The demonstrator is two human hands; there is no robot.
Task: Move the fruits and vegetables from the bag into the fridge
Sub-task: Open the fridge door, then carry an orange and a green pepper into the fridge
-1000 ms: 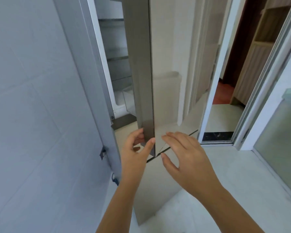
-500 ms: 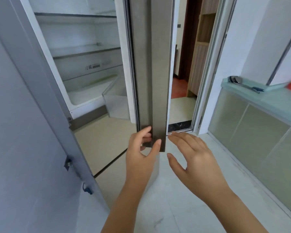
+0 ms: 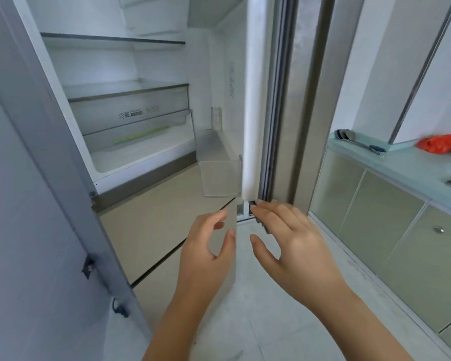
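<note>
The fridge point(image 3: 130, 157) stands open ahead, with bare white shelves and a clear drawer inside. Its right door point(image 3: 253, 100) is swung out edge-on toward me, a clear door bin at its foot. My left hand point(image 3: 208, 254) hovers just below the door's lower edge, fingers relaxed and holding nothing. My right hand point(image 3: 292, 238) is spread beside it, fingertips near the door's bottom corner, holding nothing. A red bag point(image 3: 439, 143) lies on the counter at the far right.
The fridge's left door point(image 3: 50, 178) fills the left side. Beige lower drawers point(image 3: 162, 230) sit under the open compartment. A counter point(image 3: 401, 165) with green-glass cabinets runs along the right, with a metal ladle point(image 3: 354, 140) on it. Pale tile floor lies below.
The right door swung further open, showing more of the interior. My left hand let go of the door's edge and dropped slightly. The view turned right, bringing the red bag into sight.
</note>
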